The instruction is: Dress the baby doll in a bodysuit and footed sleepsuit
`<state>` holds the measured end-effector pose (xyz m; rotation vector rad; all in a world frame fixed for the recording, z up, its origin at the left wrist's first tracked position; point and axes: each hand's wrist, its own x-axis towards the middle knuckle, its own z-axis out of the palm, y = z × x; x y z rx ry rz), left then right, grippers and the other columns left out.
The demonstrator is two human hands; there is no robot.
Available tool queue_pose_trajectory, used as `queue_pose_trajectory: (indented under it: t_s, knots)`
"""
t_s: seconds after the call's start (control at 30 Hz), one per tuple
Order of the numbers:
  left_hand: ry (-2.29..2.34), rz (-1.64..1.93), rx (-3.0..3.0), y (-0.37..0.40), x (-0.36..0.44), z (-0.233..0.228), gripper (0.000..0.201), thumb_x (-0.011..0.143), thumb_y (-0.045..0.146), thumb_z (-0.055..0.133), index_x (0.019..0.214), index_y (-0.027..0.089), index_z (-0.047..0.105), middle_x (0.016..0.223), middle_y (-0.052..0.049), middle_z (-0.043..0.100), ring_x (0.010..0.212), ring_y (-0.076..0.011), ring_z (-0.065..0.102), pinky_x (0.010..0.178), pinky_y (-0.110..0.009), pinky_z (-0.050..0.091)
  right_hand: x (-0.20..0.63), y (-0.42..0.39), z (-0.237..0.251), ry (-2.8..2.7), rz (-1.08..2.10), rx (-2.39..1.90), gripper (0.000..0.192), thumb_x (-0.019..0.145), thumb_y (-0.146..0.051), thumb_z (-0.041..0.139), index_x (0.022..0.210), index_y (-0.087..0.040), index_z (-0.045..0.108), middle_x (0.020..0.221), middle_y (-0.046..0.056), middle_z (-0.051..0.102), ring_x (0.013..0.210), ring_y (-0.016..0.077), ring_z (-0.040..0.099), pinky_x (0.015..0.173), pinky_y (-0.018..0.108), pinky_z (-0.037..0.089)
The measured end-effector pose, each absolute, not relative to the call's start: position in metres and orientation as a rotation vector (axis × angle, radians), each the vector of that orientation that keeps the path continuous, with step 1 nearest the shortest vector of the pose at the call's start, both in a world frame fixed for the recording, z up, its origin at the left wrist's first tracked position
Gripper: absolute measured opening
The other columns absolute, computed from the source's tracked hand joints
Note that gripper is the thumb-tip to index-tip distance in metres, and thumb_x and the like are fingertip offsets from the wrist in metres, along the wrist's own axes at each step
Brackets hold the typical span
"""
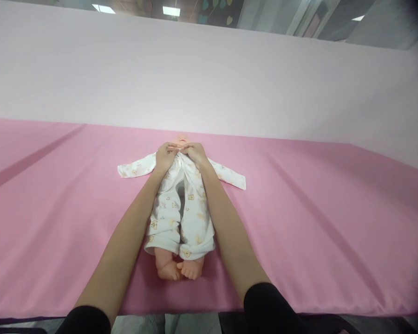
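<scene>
A baby doll point(191, 268) lies on its back with its bare feet towards me, wearing a white printed romper point(197, 208). The romper's sleeves stretch out to both sides, and its legs end above the doll's feet. At the neckline, just below the doll's chin, my left hand point(165, 157) pinches the collar fabric from the left. My right hand point(196, 154) grips the collar from the right, its fingertips close to those of the left. The exact bit of cloth between the fingers is too small to make out. Most of the doll's head lies beyond my hands.
A pink sheet point(299, 222) with creases covers the table under the doll. Behind it rises a plain white wall panel point(209, 79). The table's front edge runs close to my body, below the doll's feet.
</scene>
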<state>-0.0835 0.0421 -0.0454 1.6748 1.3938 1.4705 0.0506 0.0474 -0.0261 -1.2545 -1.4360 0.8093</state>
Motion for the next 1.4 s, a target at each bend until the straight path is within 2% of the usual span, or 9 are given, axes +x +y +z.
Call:
queue_pose_trajectory:
  t_s: [0.2,0.53,0.67,0.77,0.83,0.93,1.07,1.17,1.4]
  knots:
    - [1.454,1.464,1.629,0.037,-0.084,-0.042,0.021,0.072,0.028,0.065,0.089,0.017,0.067,0.080,-0.004,0.072,0.076,-0.0169,0.066,0.073,-0.026,0.047,0.050,0.047,-0.026,-1.410,0.801,-1.263,0.015,0.059,-0.024,0.059,0.066,-0.014,0.068,0.064,-0.001,0.062,0.064,0.0135,0.054,0.066,0.025,0.042]
    - [1.500,1.306,1.741,0.026,-0.083,-0.028,0.021,0.077,0.026,0.059,0.093,0.015,0.069,0.087,-0.005,0.072,0.083,-0.0160,0.064,0.078,-0.025,0.046,0.048,0.033,-0.013,-1.711,0.341,-1.492,0.020,0.076,-0.017,0.052,0.080,-0.016,0.071,0.085,0.006,0.070,0.082,0.0172,0.062,0.078,0.026,0.044]
    - [1.449,1.056,1.792,0.013,-0.095,-0.009,0.028,0.080,0.029,0.053,0.101,0.016,0.067,0.089,-0.006,0.071,0.069,-0.0143,0.060,0.065,-0.025,0.046,0.049,0.017,0.007,-1.857,0.292,-1.568,0.015,0.077,-0.015,0.054,0.080,-0.016,0.068,0.090,0.008,0.069,0.086,0.0189,0.062,0.078,0.027,0.045]
    - [1.357,0.868,1.873,-0.001,-0.106,0.011,0.030,0.076,0.025,0.055,0.103,0.017,0.067,0.090,-0.006,0.070,0.063,-0.0122,0.057,0.057,-0.023,0.043,0.051,-0.001,0.027,-1.982,0.342,-1.633,0.008,0.076,-0.021,0.059,0.073,-0.015,0.063,0.076,0.008,0.068,0.074,0.0197,0.062,0.070,0.029,0.047]
    - [1.309,0.726,1.967,-0.010,-0.109,0.023,0.028,0.074,0.022,0.056,0.098,0.016,0.069,0.087,-0.006,0.070,0.064,-0.0120,0.056,0.056,-0.022,0.041,0.051,-0.013,0.038,-2.074,0.414,-1.684,0.014,0.075,-0.023,0.062,0.064,-0.015,0.059,0.064,0.007,0.064,0.064,0.0187,0.061,0.064,0.029,0.047]
    - [1.362,0.554,2.107,-0.021,-0.105,0.033,0.020,0.072,0.019,0.058,0.085,0.014,0.072,0.080,-0.006,0.069,0.061,-0.0120,0.055,0.054,-0.022,0.039,0.048,-0.027,0.047,-2.173,0.500,-1.781,0.020,0.073,-0.020,0.064,0.057,-0.015,0.054,0.057,0.007,0.061,0.055,0.0176,0.059,0.059,0.028,0.048]
    - [1.518,0.553,2.168,-0.026,-0.095,0.033,0.016,0.072,0.015,0.057,0.082,0.013,0.070,0.070,-0.006,0.066,0.053,-0.0110,0.052,0.053,-0.023,0.038,0.046,-0.033,0.045,-2.192,0.477,-1.836,0.019,0.069,-0.009,0.060,0.053,-0.016,0.051,0.051,0.005,0.057,0.048,0.0160,0.057,0.052,0.026,0.046]
    - [1.433,0.602,2.150,-0.024,-0.094,0.031,0.011,0.072,0.017,0.060,0.079,0.014,0.068,0.068,-0.004,0.065,0.052,-0.0101,0.051,0.052,-0.022,0.038,0.051,-0.032,0.040,-2.179,0.471,-1.781,0.024,0.069,-0.008,0.057,0.049,-0.016,0.047,0.046,0.003,0.052,0.047,0.0148,0.055,0.049,0.024,0.044]
    - [1.350,0.710,1.910,-0.022,-0.096,0.033,0.010,0.070,0.015,0.061,0.079,0.012,0.063,0.081,-0.009,0.068,0.060,-0.0121,0.061,0.050,-0.020,0.042,0.066,-0.029,0.035,-1.925,0.892,-1.640,0.014,0.070,-0.005,0.056,0.064,-0.016,0.050,0.052,-0.001,0.053,0.049,0.0124,0.056,0.048,0.023,0.050]
